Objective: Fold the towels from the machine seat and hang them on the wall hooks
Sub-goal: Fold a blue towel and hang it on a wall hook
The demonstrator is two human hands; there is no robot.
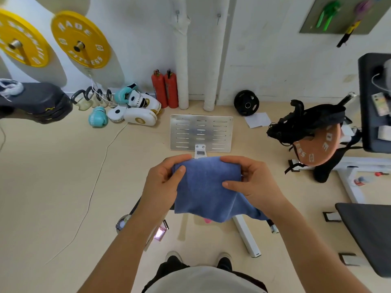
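Observation:
A blue towel (206, 189) hangs folded between my two hands at the middle of the view. My left hand (164, 180) grips its upper left corner, thumb on top. My right hand (252, 181) grips the upper right edge, thumb pressed on the cloth. The towel's lower part droops toward my right forearm. A small patch of pink (208, 220) peeks out below the towel; I cannot tell what it is. Two metal wall hooks (177, 14) (218, 17) sit high on the white wall straight ahead, both bare.
A metal plate (201, 132) lies on the floor ahead, with two red extinguishers (165, 88) and wrapped pipes behind it. Boxing gloves and kettlebells (127, 104) lie at left, yellow weight plates above. A black bag on an orange plate (313, 134) and machine frames stand at right.

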